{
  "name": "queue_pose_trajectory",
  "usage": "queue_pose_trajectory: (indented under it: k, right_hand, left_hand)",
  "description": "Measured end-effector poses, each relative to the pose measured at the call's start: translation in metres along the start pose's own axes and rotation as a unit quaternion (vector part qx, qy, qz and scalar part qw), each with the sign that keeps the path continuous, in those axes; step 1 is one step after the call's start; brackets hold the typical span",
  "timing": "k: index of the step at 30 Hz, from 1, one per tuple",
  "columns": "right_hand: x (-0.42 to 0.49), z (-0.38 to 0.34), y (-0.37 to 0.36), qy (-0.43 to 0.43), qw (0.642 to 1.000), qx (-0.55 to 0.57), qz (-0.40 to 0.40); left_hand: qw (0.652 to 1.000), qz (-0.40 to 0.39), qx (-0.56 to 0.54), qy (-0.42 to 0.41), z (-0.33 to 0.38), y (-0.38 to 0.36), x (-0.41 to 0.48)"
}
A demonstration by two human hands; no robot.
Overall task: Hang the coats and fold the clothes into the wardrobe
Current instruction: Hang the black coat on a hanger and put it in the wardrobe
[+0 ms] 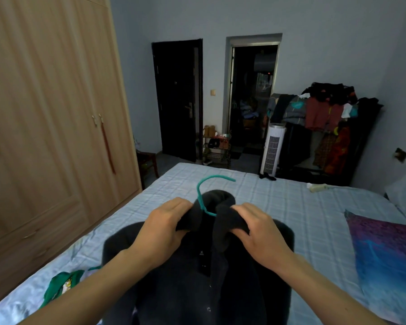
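Bottom centre of the frame: a person's left hand (164,228) and right hand (256,231) each grip one side of the collar (220,198) of a dark coat (197,289), fingers curled into the thick pile. The coat lies front-up on the bed (291,207). A thin teal hanger (199,195) rises through the neck opening, its hook curving toward the upper right.

The step appears to be seating the coat on the hanger. To do it well, the collar should be drawn evenly to both sides so the hook stays centred, and the shoulders settled before lifting. Whether the hanger's arms reach into both shoulders is hidden under the fabric.

The coat looks like soft, bulky matt fleece, likely to sag on so slim a hanger. The bed cover is pale, quilted and checked. The wardrobe (45,113), upper left, is light wood-grain, with its doors closed. A green garment (61,287) lies crumpled at lower left.
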State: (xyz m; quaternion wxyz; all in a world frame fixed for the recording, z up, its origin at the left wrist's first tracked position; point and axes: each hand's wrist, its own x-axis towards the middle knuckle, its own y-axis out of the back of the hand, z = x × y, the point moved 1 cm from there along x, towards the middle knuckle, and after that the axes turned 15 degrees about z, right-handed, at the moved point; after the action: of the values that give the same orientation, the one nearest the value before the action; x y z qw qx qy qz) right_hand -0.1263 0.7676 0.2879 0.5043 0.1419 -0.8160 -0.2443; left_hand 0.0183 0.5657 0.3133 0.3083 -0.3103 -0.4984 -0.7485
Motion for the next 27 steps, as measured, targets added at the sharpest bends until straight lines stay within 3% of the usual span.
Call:
queue_pose_trajectory:
  k: [6, 16, 22, 27]
  right_hand:
    - [0.003, -0.009, 0.001, -0.007, 0.998, 0.054, 0.030]
    - [-0.010, -0.005, 0.000, -0.037, 0.984, 0.092, 0.151]
    - [-0.007, 0.000, 0.004, -0.050, 0.976, 0.089, 0.191]
    - [-0.010, -0.003, 0.005, -0.058, 0.974, 0.112, 0.190]
  left_hand:
    - [1.000, 0.013, -0.003, -0.011, 0.018, -0.008, 0.009]
    - [0.992, -0.065, 0.098, -0.051, 0.007, 0.001, 0.006]
    - [0.995, -0.098, 0.010, -0.021, -0.012, 0.014, 0.001]
    - [0.978, -0.083, 0.169, -0.090, -0.032, 0.020, 0.001]
